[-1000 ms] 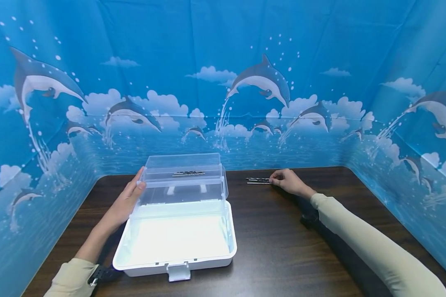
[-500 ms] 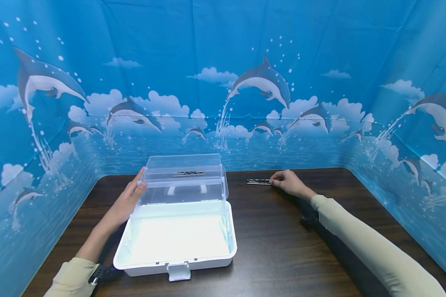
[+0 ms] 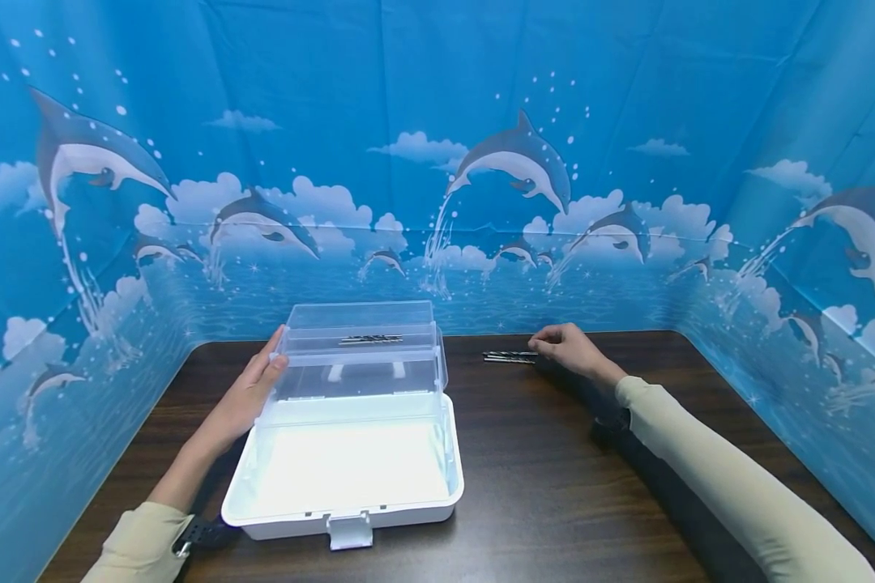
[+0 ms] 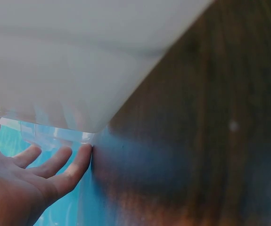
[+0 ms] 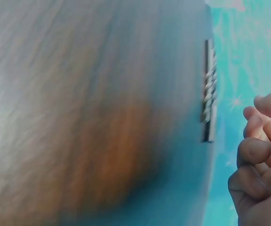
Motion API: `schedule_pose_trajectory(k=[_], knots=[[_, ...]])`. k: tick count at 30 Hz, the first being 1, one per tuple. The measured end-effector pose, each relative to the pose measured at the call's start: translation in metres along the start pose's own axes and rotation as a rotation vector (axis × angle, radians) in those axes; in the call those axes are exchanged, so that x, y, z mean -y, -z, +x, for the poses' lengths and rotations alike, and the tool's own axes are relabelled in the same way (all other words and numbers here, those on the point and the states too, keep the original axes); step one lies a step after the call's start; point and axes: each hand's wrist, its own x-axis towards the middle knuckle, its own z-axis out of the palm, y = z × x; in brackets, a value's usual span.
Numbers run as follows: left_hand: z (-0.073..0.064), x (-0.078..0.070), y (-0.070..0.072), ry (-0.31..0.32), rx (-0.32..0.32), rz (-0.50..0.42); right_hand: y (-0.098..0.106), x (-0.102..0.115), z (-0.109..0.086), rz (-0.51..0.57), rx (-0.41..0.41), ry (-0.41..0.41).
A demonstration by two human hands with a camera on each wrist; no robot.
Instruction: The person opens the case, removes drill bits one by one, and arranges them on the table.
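Observation:
A white storage box (image 3: 343, 526) stands unfolded on the table, its clear plastic upper trays (image 3: 360, 364) raised at the back. My left hand (image 3: 244, 397) holds the left side of these trays, thumb in front and fingers behind; the left wrist view shows the fingertips (image 4: 86, 150) at the clear plastic. Several drill bits (image 3: 370, 339) show in the top tray. More drill bits (image 3: 509, 357) lie side by side on the table to the right of the box. My right hand (image 3: 572, 350) hovers just beside their right end, fingers loosely bent, with nothing visible between the fingertips.
The dark wooden table (image 3: 554, 486) ends at a blue dolphin-print curtain (image 3: 408, 162) behind and on both sides. A latch (image 3: 350, 532) hangs at the front of the box.
My right hand has let go of the drill bits on the table and risen slightly, so their right ends show. The left hand keeps its hold on the box.

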Motion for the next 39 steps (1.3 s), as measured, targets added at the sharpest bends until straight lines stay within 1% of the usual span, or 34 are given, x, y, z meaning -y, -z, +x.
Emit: schedule_pose_trajectory(k=[2, 7, 11, 18, 23, 27, 33, 36, 39], knots=[[-0.001, 0.001, 0.000, 0.007, -0.001, 0.002, 0.000, 0.006, 0.002, 0.013, 0.018, 0.021], [-0.003, 0.000, 0.002, 0.032, -0.001, -0.001, -0.002, 0.026, 0.007, 0.020, 0.046, 0.106], [-0.005, -0.002, 0.003, 0.044, -0.007, 0.001, -0.006, 0.049, 0.011, 0.019, 0.055, 0.167], [-0.005, -0.004, 0.005, 0.057, -0.010, 0.000, -0.020, 0.092, 0.022, -0.002, 0.062, 0.260], [-0.005, 0.001, 0.008, 0.071, -0.015, 0.017, -0.032, 0.120, 0.032, -0.015, 0.044, 0.316], [-0.003, 0.004, 0.010, 0.079, -0.018, 0.027, -0.042, 0.142, 0.039, 0.003, 0.061, 0.369], [-0.001, 0.002, 0.005, 0.067, -0.002, 0.002, -0.054, 0.169, 0.039, -0.023, 0.087, 0.416], [0.002, 0.001, 0.003, 0.045, 0.003, -0.009, -0.060, 0.180, 0.039, -0.052, 0.094, 0.434], [0.002, 0.001, 0.003, 0.028, -0.004, -0.008, -0.067, 0.191, 0.043, -0.102, 0.122, 0.464]])
